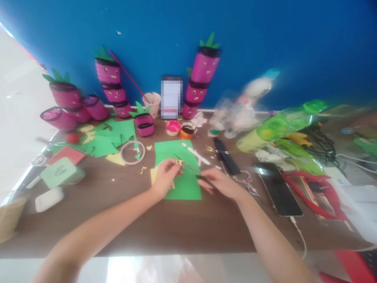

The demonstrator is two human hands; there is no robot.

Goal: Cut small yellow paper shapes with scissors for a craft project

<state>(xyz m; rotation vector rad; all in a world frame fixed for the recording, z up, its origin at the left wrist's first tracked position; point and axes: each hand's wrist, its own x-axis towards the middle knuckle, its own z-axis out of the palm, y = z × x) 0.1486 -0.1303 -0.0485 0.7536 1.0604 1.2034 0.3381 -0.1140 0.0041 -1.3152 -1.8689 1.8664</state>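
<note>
My left hand [167,175] pinches a small scrap of yellow paper [179,162] near the middle of the table. In my right hand [216,181] is a pair of scissors [191,168], its blades pointing left toward the scrap. Whether the blades touch the paper I cannot tell. Beneath both hands lies a green sheet of paper [188,192], with a yellow piece [153,176] partly hidden under my left hand. A white pen-like stick [196,153] rests on the green sheet's upper right part.
Purple stacked cups with green leaves [203,67] stand along the blue wall. Paint cups [173,128], a tape roll [132,152] and green cut paper [108,137] lie beyond my hands. To the right are a black phone [279,188], a green bottle [277,125] and a red-handled tool [312,192].
</note>
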